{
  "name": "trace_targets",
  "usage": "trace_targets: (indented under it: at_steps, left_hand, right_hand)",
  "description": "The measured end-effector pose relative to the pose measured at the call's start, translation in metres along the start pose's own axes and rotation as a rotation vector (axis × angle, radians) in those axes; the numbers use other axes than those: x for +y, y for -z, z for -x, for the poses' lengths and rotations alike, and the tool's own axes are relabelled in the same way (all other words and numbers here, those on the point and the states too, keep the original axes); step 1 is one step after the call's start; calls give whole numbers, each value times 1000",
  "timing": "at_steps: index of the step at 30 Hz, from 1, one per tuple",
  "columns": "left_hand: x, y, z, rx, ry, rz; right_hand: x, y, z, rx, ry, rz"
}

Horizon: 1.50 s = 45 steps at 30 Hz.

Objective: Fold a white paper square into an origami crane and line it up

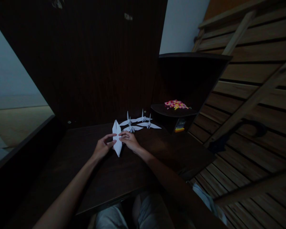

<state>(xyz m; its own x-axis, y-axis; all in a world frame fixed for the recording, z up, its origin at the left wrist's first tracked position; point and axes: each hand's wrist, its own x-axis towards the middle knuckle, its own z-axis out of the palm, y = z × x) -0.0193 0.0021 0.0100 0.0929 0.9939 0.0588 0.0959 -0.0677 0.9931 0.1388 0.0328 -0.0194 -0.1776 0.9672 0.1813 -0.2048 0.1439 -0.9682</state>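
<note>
A white origami paper (117, 147), folded into a slim diamond with its far end split by a slit, is held over the dark wooden surface (97, 190). The left hand (103, 147) and right hand (130, 141) each have a grip pinching one side. White origami cranes (149, 125) sit just beyond; small pink and yellow pieces (177, 104) lie on the corner shelf (160, 110).
</note>
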Motion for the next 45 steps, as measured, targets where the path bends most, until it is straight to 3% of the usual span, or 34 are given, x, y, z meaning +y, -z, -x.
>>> trace_targets:
  at_steps: [8,16,25,45]
  left_hand:
    - [-1,-2,1,-42,-21,28]
    - [2,-4,1,-15,-22,98]
    - [1,-3,-2,-5,41,383]
    - [8,-2,3,63,22,331]
  right_hand:
    - [-5,1,2,67,67,-1]
    - [-13,1,2,90,-28,-44]
    - [-20,5,3,42,-78,-128]
    - [-28,3,10,-23,-51,-178]
